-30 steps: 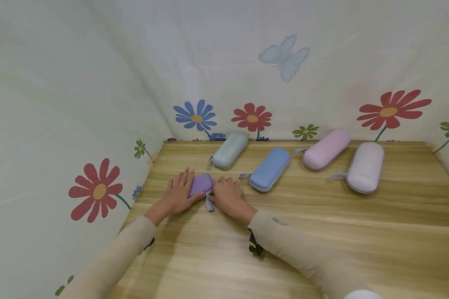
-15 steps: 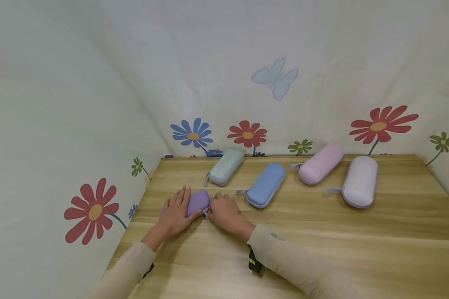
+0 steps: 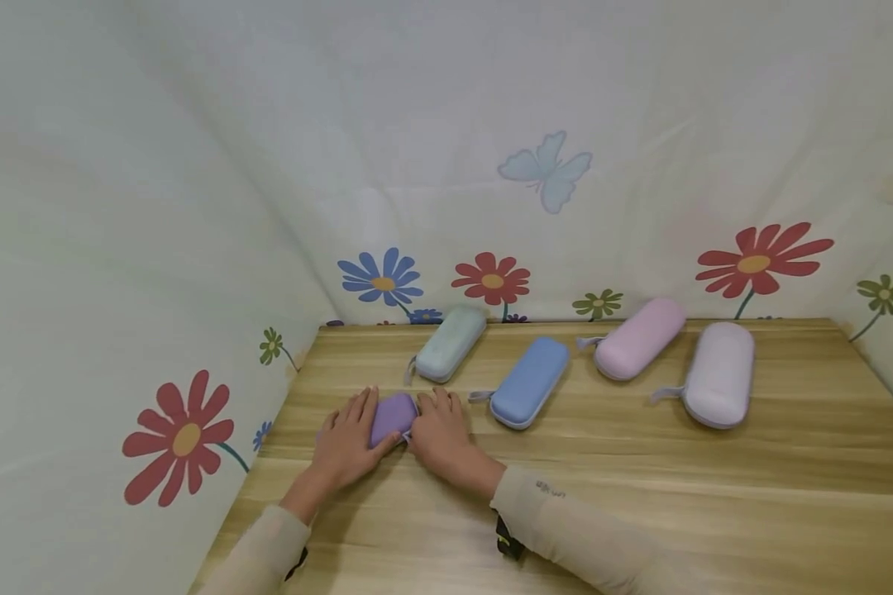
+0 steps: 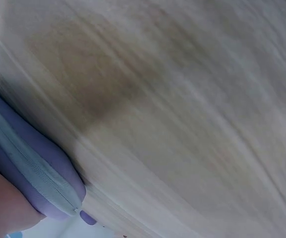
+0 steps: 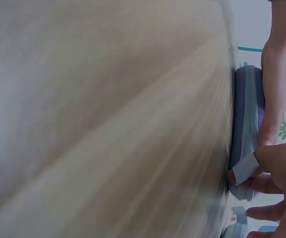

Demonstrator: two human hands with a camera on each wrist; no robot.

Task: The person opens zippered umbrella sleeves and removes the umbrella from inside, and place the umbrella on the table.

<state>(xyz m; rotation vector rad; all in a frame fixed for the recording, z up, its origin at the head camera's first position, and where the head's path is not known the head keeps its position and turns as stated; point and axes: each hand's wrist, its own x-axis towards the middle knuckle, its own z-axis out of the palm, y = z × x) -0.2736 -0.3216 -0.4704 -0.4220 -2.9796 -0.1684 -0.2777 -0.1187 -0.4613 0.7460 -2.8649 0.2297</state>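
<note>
A purple zip case (image 3: 393, 419) lies on the wooden table at the left, its left end covered by my left hand. That left hand (image 3: 346, 445) presses on it with straight fingers across the top and the thumb along the near side. At the case's right end my right hand (image 3: 442, 440) pinches the grey fabric pull strap (image 5: 246, 168) between thumb and forefinger. A grey zip band (image 4: 31, 166) runs along the case's side in the left wrist view. In the head view the strap is mostly hidden behind the right hand.
Behind the hands lie a mint-green case (image 3: 451, 343), a blue case (image 3: 531, 383), a pink case (image 3: 640, 339) and a white case (image 3: 719, 376), each with a pull strap. A flower-printed curtain (image 3: 432, 207) encloses the wooden table (image 3: 640, 487).
The head view has tilted upward, so everything sits lower in it. My right hand has shifted slightly toward the case's far right corner, and the strap no longer hangs loose toward me.
</note>
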